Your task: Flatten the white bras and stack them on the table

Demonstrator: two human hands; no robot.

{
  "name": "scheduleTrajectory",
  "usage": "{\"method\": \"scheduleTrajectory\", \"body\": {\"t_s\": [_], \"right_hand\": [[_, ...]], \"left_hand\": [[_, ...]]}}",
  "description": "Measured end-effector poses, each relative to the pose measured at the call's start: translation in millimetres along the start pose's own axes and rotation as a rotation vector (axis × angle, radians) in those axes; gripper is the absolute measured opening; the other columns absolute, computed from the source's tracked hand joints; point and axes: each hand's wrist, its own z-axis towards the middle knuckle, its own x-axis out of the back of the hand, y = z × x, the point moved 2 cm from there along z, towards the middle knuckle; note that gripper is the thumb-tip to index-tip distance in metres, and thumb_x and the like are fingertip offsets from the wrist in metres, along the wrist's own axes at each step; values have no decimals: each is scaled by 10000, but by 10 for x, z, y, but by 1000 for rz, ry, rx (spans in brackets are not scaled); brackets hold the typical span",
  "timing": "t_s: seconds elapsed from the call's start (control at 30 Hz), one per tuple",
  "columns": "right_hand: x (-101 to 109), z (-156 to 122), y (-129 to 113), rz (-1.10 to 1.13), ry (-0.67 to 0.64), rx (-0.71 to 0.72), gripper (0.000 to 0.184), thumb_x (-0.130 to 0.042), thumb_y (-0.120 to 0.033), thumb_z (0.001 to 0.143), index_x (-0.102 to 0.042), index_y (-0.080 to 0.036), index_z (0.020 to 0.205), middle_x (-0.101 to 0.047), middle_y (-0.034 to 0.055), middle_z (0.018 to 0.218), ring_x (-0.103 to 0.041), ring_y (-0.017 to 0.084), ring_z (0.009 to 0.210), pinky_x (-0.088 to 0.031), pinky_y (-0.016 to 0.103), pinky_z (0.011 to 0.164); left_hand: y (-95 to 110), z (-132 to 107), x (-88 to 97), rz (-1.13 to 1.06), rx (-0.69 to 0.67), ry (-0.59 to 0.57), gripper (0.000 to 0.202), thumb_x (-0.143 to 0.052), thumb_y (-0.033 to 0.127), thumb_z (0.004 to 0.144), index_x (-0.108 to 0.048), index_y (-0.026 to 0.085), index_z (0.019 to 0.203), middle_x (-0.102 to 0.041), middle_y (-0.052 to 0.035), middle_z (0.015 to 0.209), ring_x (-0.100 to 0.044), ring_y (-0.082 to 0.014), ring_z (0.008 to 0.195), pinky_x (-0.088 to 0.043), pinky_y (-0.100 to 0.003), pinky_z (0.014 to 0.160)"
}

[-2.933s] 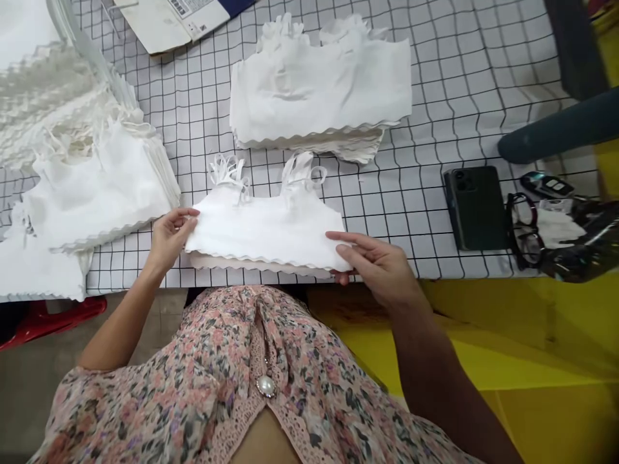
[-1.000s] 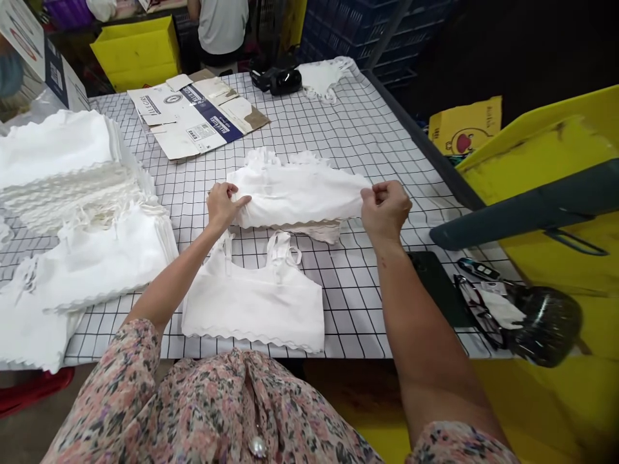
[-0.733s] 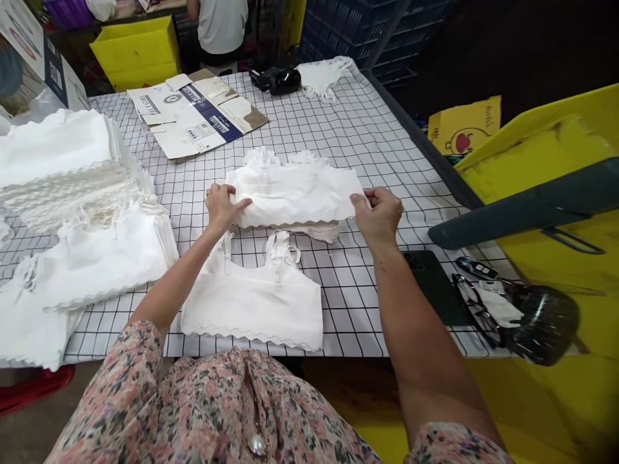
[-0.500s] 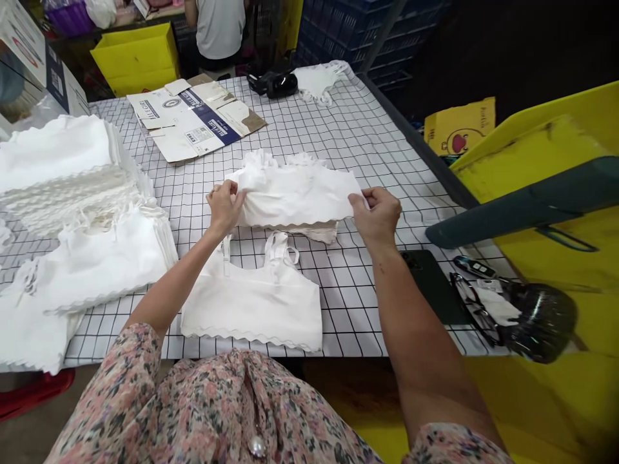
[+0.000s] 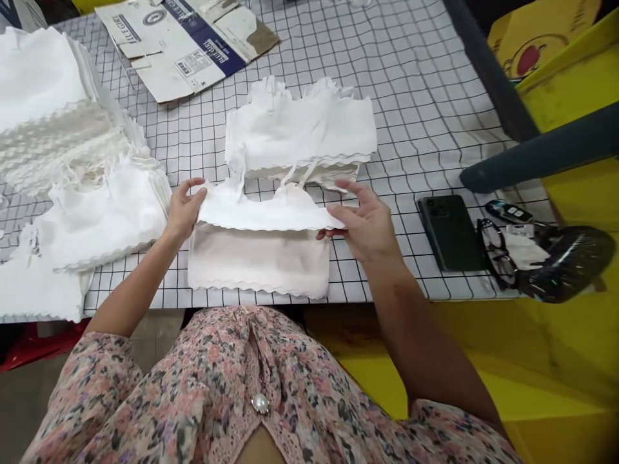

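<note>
Both my hands hold a white scallop-hemmed top (image 5: 268, 216), stretched across the upper part of another white top (image 5: 258, 258) that lies flat near the table's front edge. My left hand (image 5: 184, 209) grips its left end. My right hand (image 5: 360, 225) pinches its right end. Thin white straps rise from the held top towards a stack of folded white tops (image 5: 300, 122) just beyond it. I cannot tell whether the held cloth is joined to the flat top beneath it.
Further stacks of white tops (image 5: 97, 219) lie to the left on the black-gridded white tablecloth (image 5: 425, 109). A flattened cardboard box (image 5: 184, 45) lies beyond them. To the right are a dark phone (image 5: 449, 232), glasses (image 5: 498, 251), a car key (image 5: 507, 211) and a dark plastic bag (image 5: 570, 261).
My hands have drawn the white top from the stack towards me, over the flat top. The view has tilted lower and the stack now sits higher in the picture.
</note>
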Motion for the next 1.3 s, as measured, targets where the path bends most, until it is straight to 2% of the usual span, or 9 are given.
{"method": "scheduleTrajectory", "body": {"t_s": [0.27,0.43,0.7,0.77,0.87,0.93,1.03,1.17,1.3], "right_hand": [[145,-573,-126,-119,-31,83,302,-849,-447,865,-824,-268,1108,-717,26,714,-637,206,529,-626,415,495],[178,-1063,232,-138,-182,-203,420,-907,-552,795,-832,-237,1063,-735,18,681,-652,212,483,-630,403,483],[219,-1181,413,-286,-201,-239,561,-852,-633,825,-809,-209,1189,-658,-21,588,-600,198,449,-569,366,501],[216,-1186,379,-465,-158,-93,539,-794,-621,873,-807,-197,1206,-581,-42,543,-520,170,431,-497,338,501],[159,-1177,322,-689,-97,159,387,-681,-594,961,-791,-226,1016,-488,-46,516,-431,150,455,-408,323,532],[109,-1142,323,-721,-195,152,391,-627,-616,994,-696,-253,867,-511,-33,514,-439,155,454,-385,322,528],[96,-1061,333,-683,-335,23,455,-593,-679,1006,-575,-271,806,-562,-22,498,-485,175,435,-401,319,505],[129,-913,249,-637,-271,31,443,-606,-660,1018,-566,-270,813,-522,-41,465,-483,168,424,-418,307,484],[-75,-738,98,-646,-207,316,322,-673,-463,1047,-613,-247,817,-602,-25,573,-541,151,477,-450,284,478]], "left_hand": [[81,-613,177,32,41,-13,527,-753,591,971,-627,317,1402,-672,0,717,-661,-186,568,-526,-306,496],[-124,-1226,183,28,160,-34,457,-777,563,936,-667,289,1285,-579,45,600,-469,-123,429,-344,-246,397],[-236,-1355,225,258,59,2,402,-724,505,980,-677,277,1307,-557,64,588,-447,-127,458,-395,-254,457],[-227,-1382,235,485,-81,65,458,-758,521,969,-687,266,1343,-645,26,706,-595,-167,591,-545,-306,602],[-270,-1455,141,740,-341,83,604,-746,614,980,-662,260,1463,-762,-131,1240,-738,-333,1197,-615,-496,1057],[-351,-1502,46,799,-446,-38,668,-672,658,1016,-597,284,1563,-626,-169,1588,-516,-410,1571,-453,-615,1288],[-450,-1517,-4,824,-467,-143,681,-579,655,1064,-500,319,1651,-446,-141,1777,-255,-415,1730,-280,-706,1373],[-315,-1310,45,740,-472,5,484,-591,544,1097,-630,277,1500,-616,-149,1618,-504,-366,1592,-445,-644,1294],[2,-796,-84,578,-490,24,176,-660,346,1070,-745,243,1185,-771,-78,1136,-728,-216,1016,-631,-391,906]]}}
